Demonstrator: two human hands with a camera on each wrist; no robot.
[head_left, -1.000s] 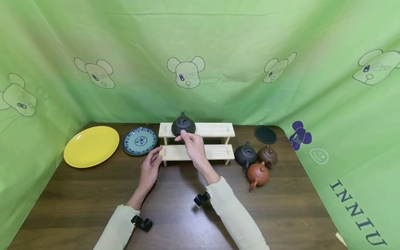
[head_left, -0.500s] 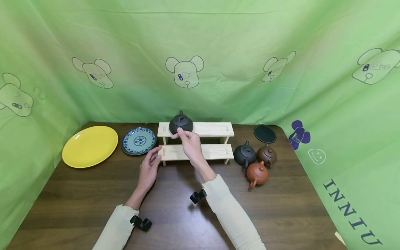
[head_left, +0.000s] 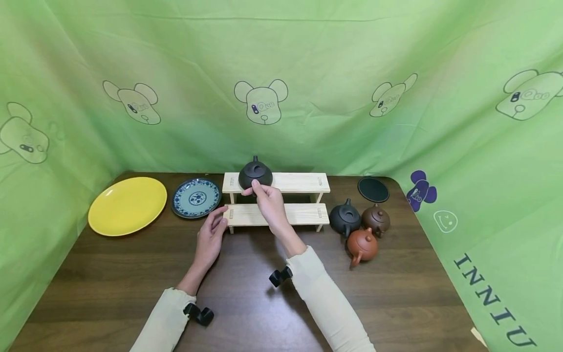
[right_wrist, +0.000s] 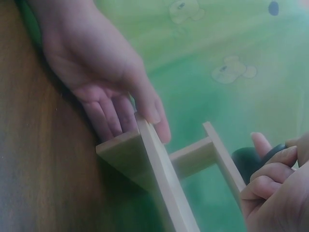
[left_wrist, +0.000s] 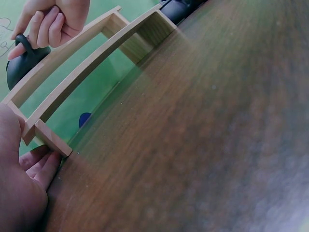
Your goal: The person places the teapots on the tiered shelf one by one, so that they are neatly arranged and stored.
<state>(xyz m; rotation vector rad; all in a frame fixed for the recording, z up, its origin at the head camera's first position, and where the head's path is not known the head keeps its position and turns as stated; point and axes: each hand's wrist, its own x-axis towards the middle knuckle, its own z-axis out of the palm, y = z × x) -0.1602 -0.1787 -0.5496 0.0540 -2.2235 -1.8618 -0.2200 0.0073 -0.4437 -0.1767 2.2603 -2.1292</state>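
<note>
On the left part of the upper shelf of a two-tier wooden rack (head_left: 301, 183) sits a black teapot (head_left: 255, 171), its spout towards the backdrop. My right hand (head_left: 272, 210) holds its handle, with a finger through the loop in the left wrist view, where the teapot's dark body (left_wrist: 21, 72) shows beside the shelf. The left hand (head_left: 208, 242) grips the left end of the lower shelf (head_left: 303, 214). In the right wrist view that hand's thumb and forefinger lie at the board's end (right_wrist: 154, 150), the other fingers by its support.
Right of the rack stand another black teapot (head_left: 345, 217), a dark brown teapot (head_left: 376, 220) and an orange-brown teapot (head_left: 362, 244), close together. A round black mat (head_left: 373, 189) lies behind them. A yellow oval plate (head_left: 127, 206) and a blue patterned plate (head_left: 196, 198) are at left.
My right hand and the black teapot have shifted very slightly left along the upper shelf. The left hand stays at the rack's end.
</note>
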